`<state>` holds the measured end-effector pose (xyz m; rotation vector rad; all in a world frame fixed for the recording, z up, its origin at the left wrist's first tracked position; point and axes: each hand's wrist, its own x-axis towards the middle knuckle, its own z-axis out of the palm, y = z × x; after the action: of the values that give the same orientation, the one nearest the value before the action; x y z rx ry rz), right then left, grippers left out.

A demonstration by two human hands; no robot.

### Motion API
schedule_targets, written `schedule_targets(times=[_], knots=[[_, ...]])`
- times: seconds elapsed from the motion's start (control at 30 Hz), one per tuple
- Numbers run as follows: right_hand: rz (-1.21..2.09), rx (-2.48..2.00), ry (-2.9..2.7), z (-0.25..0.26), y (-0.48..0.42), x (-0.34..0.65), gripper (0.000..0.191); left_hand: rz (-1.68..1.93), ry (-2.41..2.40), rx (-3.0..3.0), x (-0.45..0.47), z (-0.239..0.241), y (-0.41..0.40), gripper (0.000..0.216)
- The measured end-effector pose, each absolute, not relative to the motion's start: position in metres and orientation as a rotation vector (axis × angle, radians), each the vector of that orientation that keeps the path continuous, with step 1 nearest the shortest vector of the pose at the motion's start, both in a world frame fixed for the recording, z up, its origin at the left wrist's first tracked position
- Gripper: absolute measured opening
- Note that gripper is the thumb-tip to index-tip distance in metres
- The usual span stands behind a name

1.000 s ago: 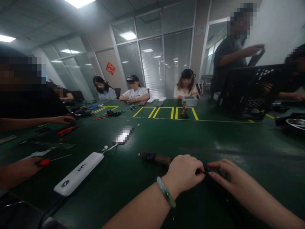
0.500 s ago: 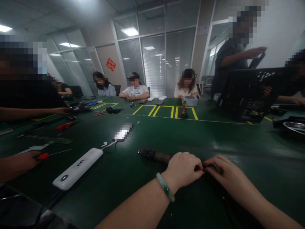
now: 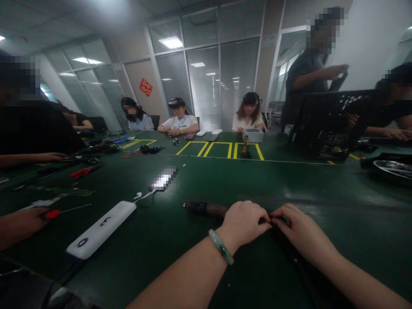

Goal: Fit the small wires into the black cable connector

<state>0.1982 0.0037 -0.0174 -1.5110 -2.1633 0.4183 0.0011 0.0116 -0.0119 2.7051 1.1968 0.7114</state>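
Observation:
My left hand [image 3: 243, 223], with a pale green bangle [image 3: 220, 246] on its wrist, and my right hand [image 3: 299, 227] meet at the table's near side. Their fingertips close on a small black part [image 3: 277, 220], mostly hidden by the fingers. A black cable [image 3: 299, 266] seems to run from there toward me along the green table top [image 3: 257, 184]. Just beyond my left hand lies a dark cylindrical tool [image 3: 202, 208], with its far end pointing left. Its near end is hidden behind that hand.
A white power bank [image 3: 101, 229] and a blurred phone [image 3: 162, 179] lie to my left. A co-worker's hand [image 3: 24, 223] holds a red-handled screwdriver [image 3: 51, 213]. Circuit boards, pliers and wires lie further along. A black mesh panel [image 3: 334, 120] stands at the right.
My two hands have drawn closer together around the small black part, and my right fingers are less spread. The whole view has shifted slightly as my head moved.

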Motion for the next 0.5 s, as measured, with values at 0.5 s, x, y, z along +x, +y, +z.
schedule_targets(times=[0.5], knots=[[0.64,-1.469,-2.231,-0.006,0.012,0.209,0.018,0.62,1.182,2.722,-0.002,-0.002,0.004,0.018]])
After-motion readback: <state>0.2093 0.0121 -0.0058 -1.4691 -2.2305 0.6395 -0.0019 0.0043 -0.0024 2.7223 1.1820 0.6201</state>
